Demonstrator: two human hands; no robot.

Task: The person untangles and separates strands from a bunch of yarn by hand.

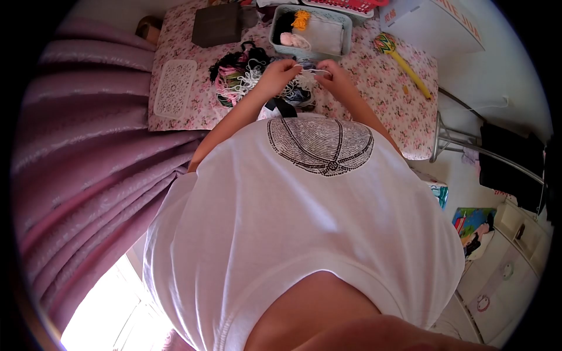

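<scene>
A short stretch of white yarn [314,71] runs between my two hands above the table. My left hand [280,76] pinches it at one side, fingers closed. At the other side my right hand [336,75] grips it between thumb and fingers. Below and left of my hands lies a tangled heap of yarn [237,76] in black, pink, green and white. Part of the heap is hidden behind my left forearm. Just beyond my hands stands a pale basket [349,36] with black, orange and light pink yarn in it.
The table [374,111] has a pink floral cover. On it are a white lattice lid [175,88], a dark box [216,25], a yellow stick with a patterned head [413,75] and a white carton [430,26]. A purple curtain [88,146] hangs at the left.
</scene>
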